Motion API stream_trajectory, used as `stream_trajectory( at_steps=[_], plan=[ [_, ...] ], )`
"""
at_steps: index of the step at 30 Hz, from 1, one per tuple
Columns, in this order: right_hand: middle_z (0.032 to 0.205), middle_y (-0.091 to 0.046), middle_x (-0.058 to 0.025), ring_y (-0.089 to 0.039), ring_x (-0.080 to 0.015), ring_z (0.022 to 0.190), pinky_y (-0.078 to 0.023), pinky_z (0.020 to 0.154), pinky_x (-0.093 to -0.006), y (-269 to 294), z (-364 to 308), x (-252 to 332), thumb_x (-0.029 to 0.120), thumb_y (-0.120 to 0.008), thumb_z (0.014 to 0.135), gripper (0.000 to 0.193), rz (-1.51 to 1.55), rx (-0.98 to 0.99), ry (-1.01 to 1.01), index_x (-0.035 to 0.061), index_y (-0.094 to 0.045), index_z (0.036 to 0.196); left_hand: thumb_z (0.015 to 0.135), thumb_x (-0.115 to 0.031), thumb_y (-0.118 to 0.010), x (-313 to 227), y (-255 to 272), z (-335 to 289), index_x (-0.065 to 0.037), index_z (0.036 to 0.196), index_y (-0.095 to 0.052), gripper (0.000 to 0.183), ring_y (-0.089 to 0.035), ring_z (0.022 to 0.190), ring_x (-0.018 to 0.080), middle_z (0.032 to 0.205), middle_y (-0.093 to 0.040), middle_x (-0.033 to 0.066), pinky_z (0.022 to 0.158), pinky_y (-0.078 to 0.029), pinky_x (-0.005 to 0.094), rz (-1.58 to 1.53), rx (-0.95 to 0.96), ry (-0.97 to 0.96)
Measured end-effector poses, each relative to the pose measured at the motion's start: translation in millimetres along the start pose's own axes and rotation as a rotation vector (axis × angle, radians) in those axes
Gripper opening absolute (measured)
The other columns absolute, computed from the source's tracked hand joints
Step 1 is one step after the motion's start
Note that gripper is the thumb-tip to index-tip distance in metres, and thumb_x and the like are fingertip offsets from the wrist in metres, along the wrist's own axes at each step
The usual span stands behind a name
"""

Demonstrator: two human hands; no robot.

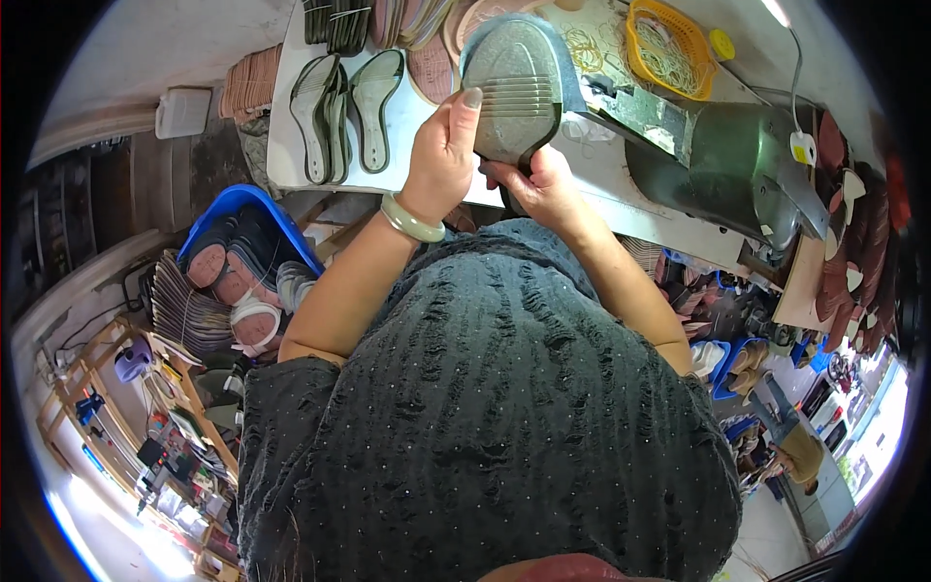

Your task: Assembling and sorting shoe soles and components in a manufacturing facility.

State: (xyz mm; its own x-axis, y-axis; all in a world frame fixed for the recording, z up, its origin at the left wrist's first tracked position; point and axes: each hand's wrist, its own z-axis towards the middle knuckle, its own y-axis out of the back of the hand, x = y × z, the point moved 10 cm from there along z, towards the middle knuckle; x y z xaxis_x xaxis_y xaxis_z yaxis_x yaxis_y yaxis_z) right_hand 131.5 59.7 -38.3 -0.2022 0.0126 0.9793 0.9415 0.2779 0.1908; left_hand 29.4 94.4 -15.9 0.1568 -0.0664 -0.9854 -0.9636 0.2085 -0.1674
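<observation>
A grey shoe sole is held up over the white table, pinched by the left hand along its edge and by the right hand at its lower end. It looks mid-inspection, not yet set down. Left of the sole, three flat soles lie on the table; right of it stands one yellow basket.

Grey ridged shoe sole, held upright above white table edge, tread facing camera.
</observation>
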Motion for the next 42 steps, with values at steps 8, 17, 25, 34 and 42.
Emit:
stream_trajectory(
  at_steps=[8, 17, 25, 34, 42],
  plan=[
    [0.097, -0.065, -0.0131, -0.063, -0.0277, 0.090, -0.049, 0.082, -0.0365, 39.2, -1.3, 32.3, 0.025, -0.075, 0.075, 0.038, -0.403, 0.015, 0.239, 0.0039, -0.059, 0.102, 0.094, -0.024, -0.054, 2.7, -22.5, -8.3, 0.001, 0.119, -0.052, 0.035, -0.056, 0.107, 0.0200, 0.117, -0.058, 0.0102, 0.096, -0.043, 0.0364, -0.678, 0.091, 0.186],
    [0.082, -0.065, -0.0030, -0.059, -0.0090, 0.076, -0.048, 0.072, -0.0228, 72.9, 1.6, 14.1, 0.017, -0.064, 0.087, 0.023, 0.655, -0.480, -0.047, -0.0021, -0.067, 0.099, 0.096, -0.020, -0.050, 3.0, -25.0, -11.7, 0.001, 0.118, -0.054, 0.030, -0.058, 0.101, 0.0152, 0.112, -0.061, 0.0084, 0.091, -0.045, 0.0304, -0.523, -0.032, 0.108],
    [0.080, -0.064, -0.0108, -0.062, -0.0271, 0.080, -0.049, 0.068, -0.0318, 64.1, -11.3, 60.7, 0.013, -0.065, 0.080, 0.018, -0.566, -0.745, 0.423, 0.0021, -0.067, 0.095, 0.097, -0.017, -0.048, 23.3, -30.8, -12.5, 0.004, 0.118, -0.053, 0.030, -0.055, 0.103, 0.0135, 0.112, -0.059, 0.0079, 0.087, -0.044, 0.0278, -0.318, -0.297, 0.082],
    [0.112, -0.062, -0.0121, -0.062, -0.0170, 0.098, -0.048, 0.079, -0.0253, 108.8, -39.5, 1.6, 0.021, -0.052, 0.095, 0.034, 0.283, -0.692, 0.130, -0.0009, -0.053, 0.120, 0.099, -0.024, -0.043, 62.1, -31.2, 14.4, 0.002, 0.116, -0.051, 0.032, -0.057, 0.105, 0.0180, 0.114, -0.058, 0.0117, 0.091, -0.045, 0.0306, -0.416, 0.132, 0.403],
    [0.071, -0.066, -0.0055, -0.059, -0.0102, 0.060, -0.046, 0.057, -0.0239, 88.3, -23.6, -57.8, 0.026, -0.070, 0.079, 0.027, 0.418, 0.060, -0.288, -0.0005, -0.068, 0.083, 0.083, -0.030, -0.066, 34.9, -79.5, 76.0, 0.000, 0.089, -0.057, 0.032, -0.050, 0.072, 0.0105, 0.074, -0.056, 0.0031, 0.068, -0.044, 0.0272, 0.815, 1.036, 0.088]
  ],
)
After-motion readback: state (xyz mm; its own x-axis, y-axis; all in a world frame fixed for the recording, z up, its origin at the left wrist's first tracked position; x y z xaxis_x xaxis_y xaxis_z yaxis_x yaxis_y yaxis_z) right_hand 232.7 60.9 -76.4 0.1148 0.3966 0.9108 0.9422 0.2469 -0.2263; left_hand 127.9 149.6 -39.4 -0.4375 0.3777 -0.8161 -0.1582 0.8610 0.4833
